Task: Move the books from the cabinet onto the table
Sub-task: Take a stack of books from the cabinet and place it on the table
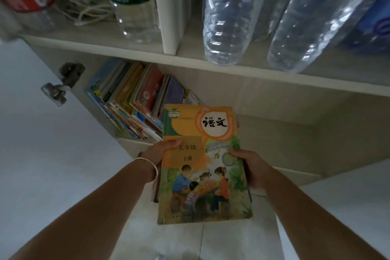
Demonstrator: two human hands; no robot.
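In the lower cabinet compartment (274, 112), you have open room to the right of the leaning row of books (135, 99), which crowds its left side. The shelf board (232, 65) hangs low above that opening, and the open door (31, 133) with its hinge (63, 82) borders your left.

Bottle (230, 12) tops beyond the upper edge; fingers beneath the held book (202, 164) hidden.

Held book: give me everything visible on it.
The book is a paperback textbook; its orange-green cover shows children around a table and black Chinese characters in a white circle. It is closed, cover up, in front of the open cabinet. The left hand and right hand grip its side edges. More book edges show beneath it.
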